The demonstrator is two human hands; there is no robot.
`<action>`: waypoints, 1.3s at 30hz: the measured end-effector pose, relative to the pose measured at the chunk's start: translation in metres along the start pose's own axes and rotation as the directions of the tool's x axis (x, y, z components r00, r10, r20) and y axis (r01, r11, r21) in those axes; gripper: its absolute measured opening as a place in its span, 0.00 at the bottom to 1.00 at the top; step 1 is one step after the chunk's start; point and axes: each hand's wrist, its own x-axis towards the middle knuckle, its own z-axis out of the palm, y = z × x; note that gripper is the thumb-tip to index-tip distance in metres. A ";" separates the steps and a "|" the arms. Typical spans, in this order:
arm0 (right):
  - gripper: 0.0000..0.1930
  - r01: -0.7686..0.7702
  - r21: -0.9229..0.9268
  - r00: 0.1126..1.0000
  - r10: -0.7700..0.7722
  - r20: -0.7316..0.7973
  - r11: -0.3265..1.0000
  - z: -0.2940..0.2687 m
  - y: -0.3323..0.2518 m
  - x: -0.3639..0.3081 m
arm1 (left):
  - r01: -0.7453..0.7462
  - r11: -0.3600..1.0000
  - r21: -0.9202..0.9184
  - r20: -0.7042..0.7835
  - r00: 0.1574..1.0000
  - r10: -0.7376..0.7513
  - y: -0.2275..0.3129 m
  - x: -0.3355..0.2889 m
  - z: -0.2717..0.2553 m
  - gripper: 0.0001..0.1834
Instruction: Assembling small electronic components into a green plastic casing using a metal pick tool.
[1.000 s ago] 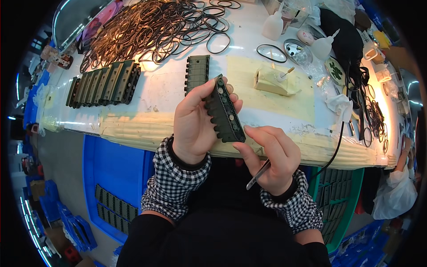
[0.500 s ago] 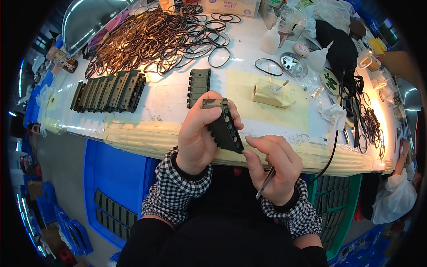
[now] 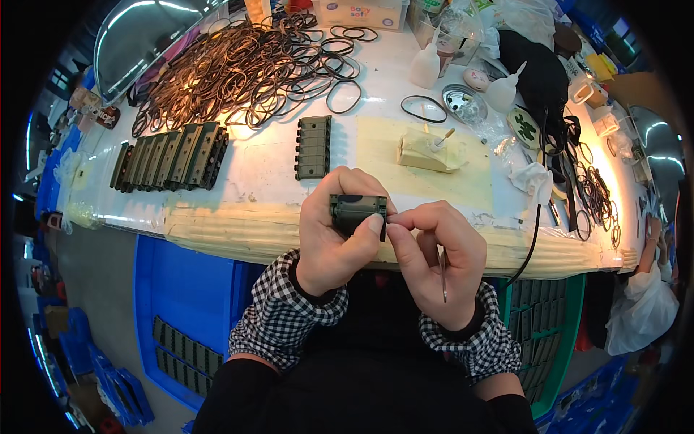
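My left hand (image 3: pixel 325 249) is wrapped round a dark green plastic track-like piece (image 3: pixel 354 208), its thumb pressed on the near right end. The thumb and forefinger of my right hand (image 3: pixel 454 257) pinch together at the right edge of this piece; anything tiny between those fingertips is hidden. A thin metal tool (image 3: pixel 444 278) rests in the right palm under the curled fingers, pointing down. Just beyond my hands, a similar green ribbed piece (image 3: pixel 313 148) lies on the white table. To the left, several more green pieces (image 3: pixel 170 155) stand side by side in a row.
A heap of dark rubber bands (image 3: pixel 238 69) covers the table's far left. Right of centre sits a pale yellow block (image 3: pixel 426 153) with a small stick. White squeeze bottles (image 3: pixel 425 66) stand behind it. Below the padded edge are a blue crate (image 3: pixel 184 264) and a green crate (image 3: pixel 575 318).
My left hand has turned the green piece from a steep tilt to nearly level. My right fingertips have moved left to its edge. The whole view has shifted slightly.
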 end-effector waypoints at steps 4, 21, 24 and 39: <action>0.04 -0.086 0.047 0.996 0.085 0.022 0.995 -0.004 0.007 -0.001 | -0.082 0.986 0.143 0.070 0.995 0.073 0.000 -0.002 0.000 0.09; 0.03 -0.196 0.104 0.980 0.190 0.065 0.975 -0.009 0.009 -0.001 | -0.001 0.990 0.140 0.031 1.000 -0.003 0.007 -0.011 0.001 0.08; 0.03 -0.188 0.100 0.981 0.182 0.067 0.977 -0.007 0.009 -0.001 | -0.010 0.995 0.097 0.011 1.000 0.009 0.005 -0.012 0.003 0.08; 0.03 -0.249 0.135 0.967 0.240 0.078 0.959 -0.004 0.006 0.001 | 0.025 0.996 0.085 0.000 1.000 -0.026 0.002 -0.018 0.001 0.11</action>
